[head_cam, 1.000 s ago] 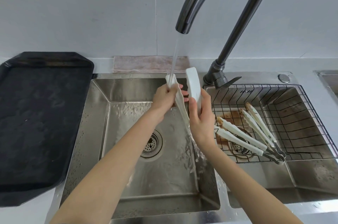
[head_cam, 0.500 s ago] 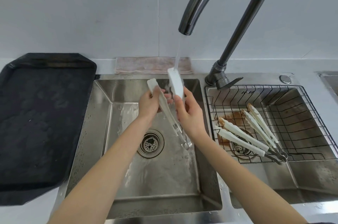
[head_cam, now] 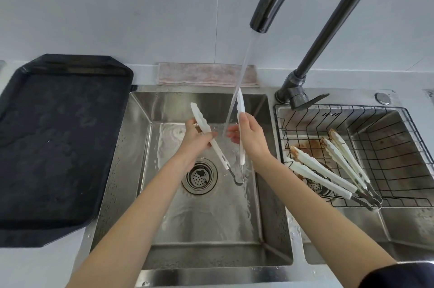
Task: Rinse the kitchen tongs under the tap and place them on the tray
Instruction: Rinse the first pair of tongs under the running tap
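Observation:
White kitchen tongs point(head_cam: 220, 155) with a metal hinge are spread apart over the left sink basin point(head_cam: 258, 217), hinge end pointing down. My left hand point(head_cam: 196, 140) grips the left arm of the tongs. My right hand point(head_cam: 250, 136) grips the right arm. Water streams from the dark tap point(head_cam: 260, 22) and falls between the two arms, close to the right one. The black tray point(head_cam: 58, 146) lies on the counter left of the sink.
Two more pairs of white tongs point(head_cam: 328, 167), stained brown at the tips, lie in a wire basket point(head_cam: 411, 137) over the right basin. A pinkish cloth point(head_cam: 202, 73) lies behind the sink. The drain strainer point(head_cam: 199, 176) sits under my left forearm.
The tongs have been pulled wider apart, my left hand moving its arm to the left. The water stream now runs between the arms instead of onto the right tip.

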The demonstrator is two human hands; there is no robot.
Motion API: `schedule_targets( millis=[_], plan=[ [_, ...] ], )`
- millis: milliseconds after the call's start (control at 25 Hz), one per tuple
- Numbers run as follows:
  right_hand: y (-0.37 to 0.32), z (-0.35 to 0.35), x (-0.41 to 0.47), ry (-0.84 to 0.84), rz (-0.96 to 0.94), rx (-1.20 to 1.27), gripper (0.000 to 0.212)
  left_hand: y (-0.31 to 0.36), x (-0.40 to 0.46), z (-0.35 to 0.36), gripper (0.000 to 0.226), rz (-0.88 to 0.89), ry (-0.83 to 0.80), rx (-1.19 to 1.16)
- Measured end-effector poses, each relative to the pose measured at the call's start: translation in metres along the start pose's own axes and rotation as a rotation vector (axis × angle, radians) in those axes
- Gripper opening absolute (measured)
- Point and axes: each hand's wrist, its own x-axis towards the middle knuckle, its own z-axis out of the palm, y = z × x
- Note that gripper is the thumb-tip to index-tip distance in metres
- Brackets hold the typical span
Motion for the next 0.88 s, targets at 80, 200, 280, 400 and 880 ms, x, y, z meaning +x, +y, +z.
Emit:
schedule_targets(
  millis=[80,200,280,400,880],
  plan=[
    [0.018,-0.004,0.007,0.029,0.130,-0.031,0.030,-0.013,0.001,0.000,0.056,-0.068,-0.059,0.036],
    [0.050,-0.007,0.014,0.037,0.346,-0.057,0.045,-0.035,0.002,0.000,0.057,-0.153,-0.095,0.103],
    [0.073,-0.007,0.019,0.019,0.435,-0.060,0.049,-0.050,0.003,0.001,0.056,-0.196,-0.073,0.145],
    [0.100,-0.008,0.027,0.012,0.505,-0.066,0.048,-0.068,0.007,0.004,0.056,-0.265,-0.049,0.149],
    [0.150,-0.004,0.029,-0.028,0.615,-0.381,0.046,-0.115,0.026,0.008,0.064,-0.400,-0.082,0.138]
  ],
)
